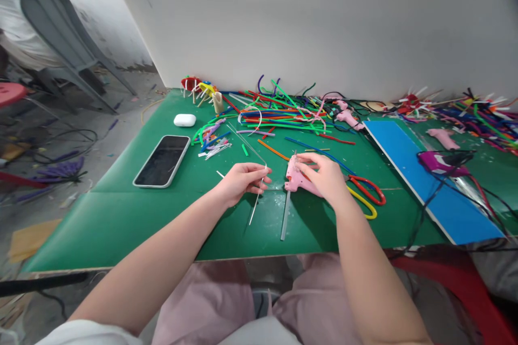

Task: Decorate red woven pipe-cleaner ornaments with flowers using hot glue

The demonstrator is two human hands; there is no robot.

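Note:
Between the fingertips of my left hand are thin white stems, pinched where they meet; one slants down toward me and another runs up and away. My right hand has its fingers closed on a pink glue gun, near its nozzle end. A clear glue stick pokes out of the gun's back toward the table's front edge. Scissors with red and yellow handles lie just right of my right hand, their blades partly hidden behind it.
Coloured pipe cleaners heap along the back of the green table. A phone and a white earbud case lie at left. On the right are a blue board, a magenta glue gun and trailing cords.

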